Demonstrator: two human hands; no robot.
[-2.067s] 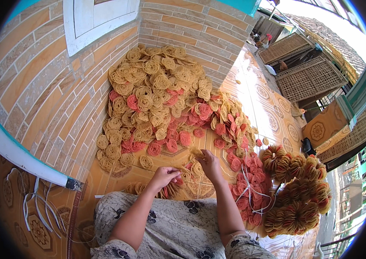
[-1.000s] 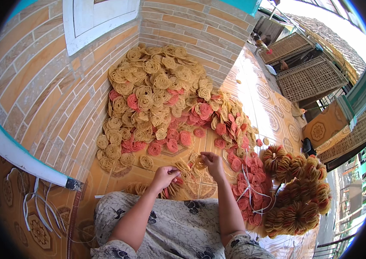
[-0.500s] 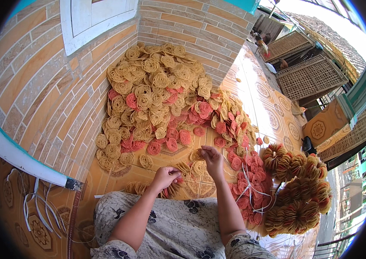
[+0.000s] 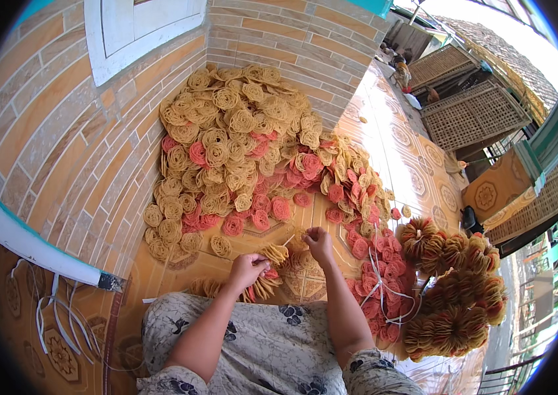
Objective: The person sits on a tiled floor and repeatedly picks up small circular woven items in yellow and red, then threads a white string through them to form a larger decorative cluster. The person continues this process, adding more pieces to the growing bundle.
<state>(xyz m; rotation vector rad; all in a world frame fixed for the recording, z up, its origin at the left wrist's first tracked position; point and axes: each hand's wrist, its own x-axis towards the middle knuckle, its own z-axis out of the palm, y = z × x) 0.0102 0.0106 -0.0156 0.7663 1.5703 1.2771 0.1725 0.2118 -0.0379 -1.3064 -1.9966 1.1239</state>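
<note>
My left hand (image 4: 250,268) is closed on a bunch of thin lacy discs (image 4: 273,254), mostly yellow, strung face to face. Below it more strung discs (image 4: 267,287), some coral, reach down toward my lap. From the bunch a short pale strip end (image 4: 289,241) sticks out toward my right hand (image 4: 319,246). My right fingers pinch a yellow lacy disc (image 4: 303,235), blurred and partly hidden by the fingertips. Under my hands another yellow disc (image 4: 302,261) shows blurred.
A large heap of yellow and coral lacy discs (image 4: 226,131) leans into the brick wall corner (image 4: 208,46). Coral discs with white ties (image 4: 384,283) lie to my right, beside finished-looking rings of strung discs (image 4: 456,289). White strips (image 4: 61,309) hang at left. Woven panels (image 4: 476,115) stand far right.
My right hand has shifted slightly down and right, with the disc at its fingertips. The bunch in my left hand has tilted up, and the strip end now shows.
</note>
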